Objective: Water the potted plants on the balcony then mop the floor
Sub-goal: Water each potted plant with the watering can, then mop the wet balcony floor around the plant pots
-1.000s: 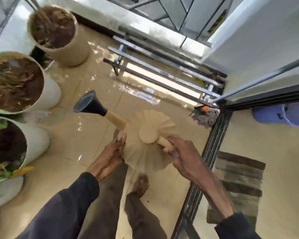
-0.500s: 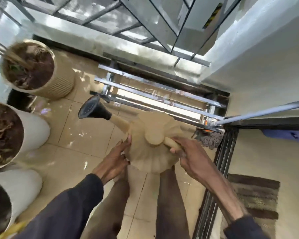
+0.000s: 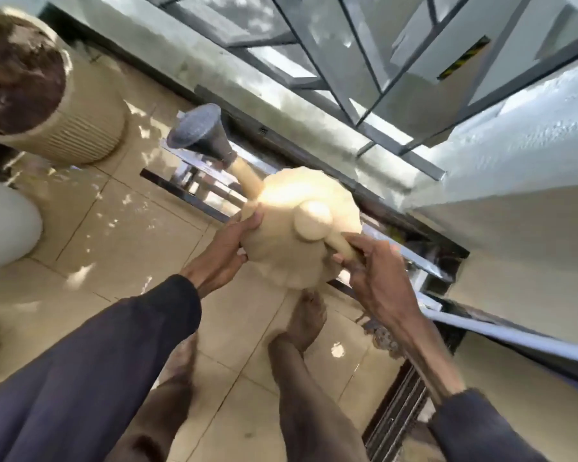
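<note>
A person is standing barefoot on a wet, tiled balcony floor (image 3: 114, 235), holding a beige ribbed watering can (image 3: 301, 228) out in front at about waist level. The right hand (image 3: 374, 275) is curling closed around the can's handle on its right side, fingers wrapped over the beige grip. The left hand (image 3: 224, 251) is pressing against the can's left flank with the fingers spread and only loosely bent, the thumb resting on the ribbed body, steadying it rather than gripping around anything. Both arms are wearing dark sleeves (image 3: 114, 355).

The can's spout is pointing up and to the left, ending in a dark grey sprinkler rose (image 3: 197, 131) that is hanging over the floor near a metal rack (image 3: 197, 181) lying along the base of the balcony wall. No water can be seen leaving the rose.

To the upper left, a ribbed beige pot (image 3: 80, 128) filled with dark soil (image 3: 17, 81) is sitting on the floor, well apart from the rose. Below it, at the left edge, a white pot (image 3: 4, 225) is showing only its rounded side. Grey railing bars (image 3: 347, 78) are running across the top. A grey mop handle (image 3: 514, 338) is slanting in from the right, its stringy head (image 3: 381, 335) resting by the sliding door track (image 3: 397, 411).
</note>
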A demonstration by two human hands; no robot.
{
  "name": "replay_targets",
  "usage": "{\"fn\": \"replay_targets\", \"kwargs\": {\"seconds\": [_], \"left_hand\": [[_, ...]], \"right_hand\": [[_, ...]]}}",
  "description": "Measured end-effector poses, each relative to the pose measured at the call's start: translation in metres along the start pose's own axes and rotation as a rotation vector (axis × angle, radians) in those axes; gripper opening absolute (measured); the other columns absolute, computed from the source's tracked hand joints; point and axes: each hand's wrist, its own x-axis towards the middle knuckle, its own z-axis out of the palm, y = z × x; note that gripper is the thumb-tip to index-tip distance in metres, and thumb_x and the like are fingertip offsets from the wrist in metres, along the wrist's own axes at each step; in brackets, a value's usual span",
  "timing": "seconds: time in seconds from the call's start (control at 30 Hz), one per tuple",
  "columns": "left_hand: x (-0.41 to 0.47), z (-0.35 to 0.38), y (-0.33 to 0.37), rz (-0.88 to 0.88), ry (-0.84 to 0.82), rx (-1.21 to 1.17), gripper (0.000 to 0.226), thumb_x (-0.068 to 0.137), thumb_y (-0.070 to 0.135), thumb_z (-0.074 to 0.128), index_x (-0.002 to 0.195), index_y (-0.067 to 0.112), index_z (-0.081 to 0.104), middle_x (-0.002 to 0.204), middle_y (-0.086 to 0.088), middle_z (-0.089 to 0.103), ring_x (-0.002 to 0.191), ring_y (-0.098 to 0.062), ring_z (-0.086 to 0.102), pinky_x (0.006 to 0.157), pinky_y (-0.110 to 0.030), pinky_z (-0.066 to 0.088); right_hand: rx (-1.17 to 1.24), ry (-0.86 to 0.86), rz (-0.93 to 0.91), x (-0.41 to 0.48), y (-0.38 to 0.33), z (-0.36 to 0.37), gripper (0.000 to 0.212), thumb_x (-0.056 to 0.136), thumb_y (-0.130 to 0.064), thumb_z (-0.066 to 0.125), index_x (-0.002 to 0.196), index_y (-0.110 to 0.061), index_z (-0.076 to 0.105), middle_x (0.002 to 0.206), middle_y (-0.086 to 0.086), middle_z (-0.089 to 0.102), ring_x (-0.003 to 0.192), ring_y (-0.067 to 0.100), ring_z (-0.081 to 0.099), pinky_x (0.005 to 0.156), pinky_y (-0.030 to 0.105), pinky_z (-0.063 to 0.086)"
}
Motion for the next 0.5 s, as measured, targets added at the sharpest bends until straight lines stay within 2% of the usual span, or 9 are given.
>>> {"fn": "replay_targets", "kwargs": {"seconds": [0.07,0.17,0.2,0.27,0.3,0.43,0.47,0.5], "left_hand": [[0.016,0.011,0.007,0.024,0.009,-0.015,0.055,0.094,0.041,0.068,0.145,0.026,0.054,0.120,0.012,0.074,0.099,-0.006,0.073,0.074,-0.025,0.060],[0.036,0.023,0.013,0.055,0.019,-0.016,0.052,0.098,0.035,0.065,0.147,0.023,0.051,0.136,0.002,0.067,0.118,-0.015,0.067,0.086,-0.029,0.059],[0.042,0.025,0.015,0.068,0.029,-0.018,0.047,0.098,0.033,0.065,0.143,0.024,0.054,0.137,0.000,0.067,0.123,-0.018,0.065,0.090,-0.031,0.058],[0.049,0.030,0.018,0.085,0.042,-0.035,0.036,0.098,0.031,0.066,0.133,0.027,0.060,0.133,0.000,0.069,0.123,-0.020,0.065,0.090,-0.031,0.059],[0.052,0.030,0.019,0.095,0.038,-0.037,0.032,0.097,0.030,0.067,0.130,0.028,0.063,0.131,0.001,0.070,0.122,-0.019,0.066,0.091,-0.032,0.059],[0.052,0.031,0.018,0.108,0.066,-0.024,0.036,0.094,0.034,0.069,0.129,0.028,0.065,0.126,0.005,0.073,0.112,-0.011,0.070,0.089,-0.029,0.059],[0.051,0.031,0.017,0.110,0.071,-0.017,0.040,0.094,0.035,0.069,0.132,0.026,0.063,0.126,0.005,0.073,0.112,-0.011,0.070,0.090,-0.030,0.059],[0.049,0.032,0.017,0.112,0.072,-0.010,0.044,0.094,0.037,0.069,0.136,0.025,0.060,0.127,0.004,0.072,0.114,-0.013,0.069,0.094,-0.033,0.057]], "right_hand": [[0.014,0.044,-0.008,0.017,0.009,0.000,0.012,0.097,-0.009,0.074,0.106,-0.011,0.082,0.089,0.015,0.079,0.086,0.020,0.065,0.063,0.026,0.051],[0.013,0.025,0.008,0.036,0.021,-0.002,0.011,0.099,-0.009,0.073,0.107,-0.008,0.080,0.088,0.014,0.079,0.078,0.030,0.071,0.065,0.054,0.060],[0.020,0.014,0.020,0.041,0.024,-0.004,0.014,0.098,-0.007,0.073,0.109,-0.008,0.081,0.088,0.010,0.080,0.080,0.032,0.073,0.065,0.057,0.061],[0.020,0.019,0.017,0.048,0.026,-0.009,0.020,0.097,-0.005,0.074,0.114,-0.011,0.082,0.090,0.002,0.080,0.081,0.021,0.072,0.064,0.040,0.062],[0.004,0.022,-0.002,0.050,0.027,-0.012,0.020,0.097,-0.005,0.074,0.114,-0.012,0.082,0.091,0.003,0.081,0.082,0.017,0.070,0.064,0.033,0.058],[0.018,-0.062,-0.004,0.051,0.023,-0.018,0.023,0.099,-0.012,0.075,0.122,-0.011,0.079,0.090,-0.002,0.077,0.076,-0.006,0.067,0.060,0.016,0.054],[0.021,-0.074,0.012,0.050,0.020,-0.018,0.024,0.099,-0.012,0.075,0.123,-0.011,0.079,0.091,-0.003,0.077,0.077,-0.005,0.068,0.062,0.016,0.054],[0.021,-0.073,0.026,0.048,0.017,-0.017,0.023,0.099,-0.011,0.075,0.122,-0.012,0.080,0.091,-0.002,0.077,0.079,0.000,0.070,0.064,0.023,0.057]]}}
